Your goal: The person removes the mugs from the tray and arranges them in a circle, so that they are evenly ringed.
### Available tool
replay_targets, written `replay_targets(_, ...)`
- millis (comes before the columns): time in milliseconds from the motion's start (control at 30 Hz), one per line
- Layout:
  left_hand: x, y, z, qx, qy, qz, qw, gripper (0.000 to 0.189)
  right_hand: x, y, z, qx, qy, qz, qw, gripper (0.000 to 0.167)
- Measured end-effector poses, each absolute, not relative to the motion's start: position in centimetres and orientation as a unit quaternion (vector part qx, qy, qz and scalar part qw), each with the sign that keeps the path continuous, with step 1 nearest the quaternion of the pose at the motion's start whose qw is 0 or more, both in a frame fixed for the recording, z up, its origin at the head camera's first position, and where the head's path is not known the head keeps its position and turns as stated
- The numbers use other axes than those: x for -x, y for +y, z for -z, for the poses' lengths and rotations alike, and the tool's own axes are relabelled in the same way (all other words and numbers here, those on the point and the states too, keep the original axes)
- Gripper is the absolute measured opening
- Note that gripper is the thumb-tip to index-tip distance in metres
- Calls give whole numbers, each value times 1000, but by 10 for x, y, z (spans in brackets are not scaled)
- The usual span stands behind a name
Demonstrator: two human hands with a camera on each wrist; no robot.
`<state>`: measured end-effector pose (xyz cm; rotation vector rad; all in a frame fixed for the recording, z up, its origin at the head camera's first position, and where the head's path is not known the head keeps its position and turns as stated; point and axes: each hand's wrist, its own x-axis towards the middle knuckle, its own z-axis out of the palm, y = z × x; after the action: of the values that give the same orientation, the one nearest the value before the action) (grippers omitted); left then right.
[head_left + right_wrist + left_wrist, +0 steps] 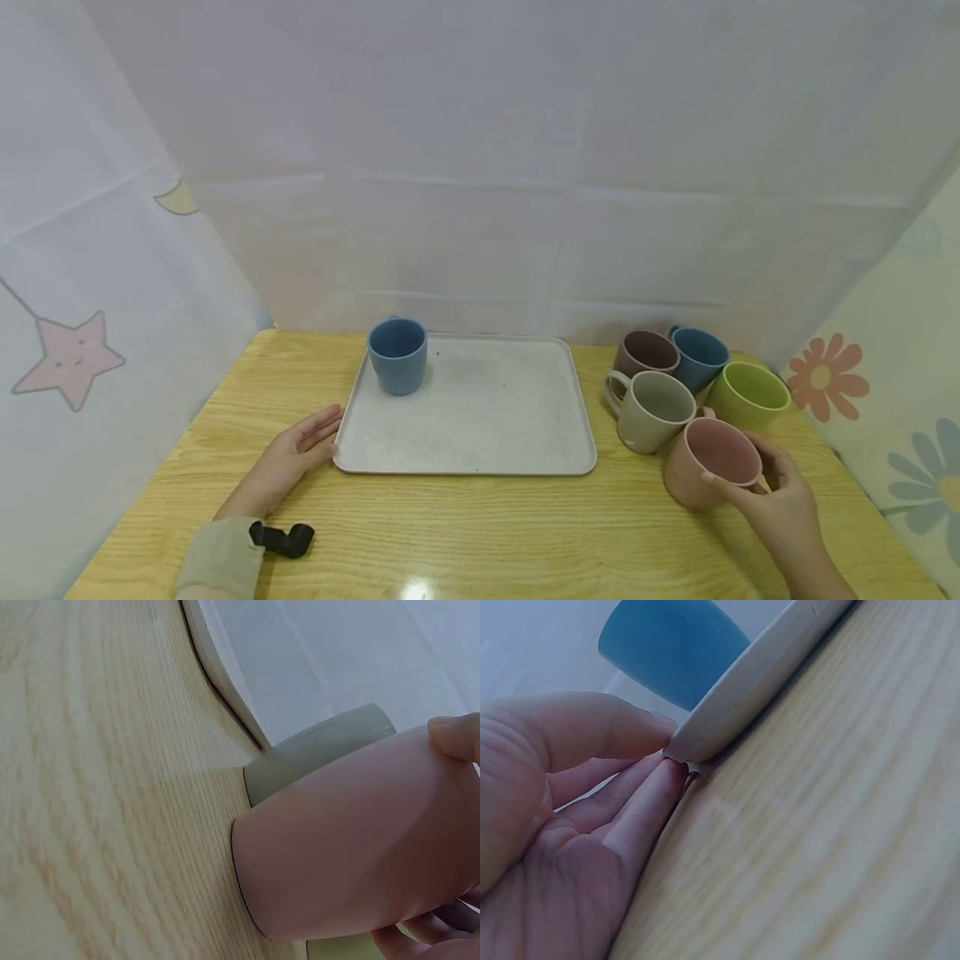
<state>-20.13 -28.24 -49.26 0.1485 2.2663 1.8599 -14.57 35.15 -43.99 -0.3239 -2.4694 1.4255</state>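
Note:
My right hand (787,492) grips a pink mug (693,475), with the thumb at its near rim and the fingers round its far right side. The mug's base sits at the tabletop in the right wrist view. My left hand (288,458) lies at the left edge of a white rectangular tray (480,425), its fingers extended. In the left wrist view, the thumb and fingertips touch the tray's rim (720,712). A blue mug (400,367) stands upright on the tray's back left part.
Behind the pink mug stand a grey-white mug (645,425), a dark mauve mug (633,362), a second blue mug (693,371) and a lime green mug (738,408), close together. White cloth (450,167) hangs at the back of the wooden table (450,533).

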Motion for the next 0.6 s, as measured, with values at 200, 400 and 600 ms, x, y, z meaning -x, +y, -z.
replay_targets(200, 201, -282, 492, -48, 770, -628, 101, 75, 145, 349, 439, 81, -852, -496, 146, 76)
replay_targets(400, 200, -281, 492, -50, 769, -629, 100, 74, 145, 344, 439, 63, -858, -489, 147, 75)
replay_targets(600, 199, -280, 491, -56, 768, -631, 100, 74, 145, 339, 442, 43, -855, -493, 152, 75)
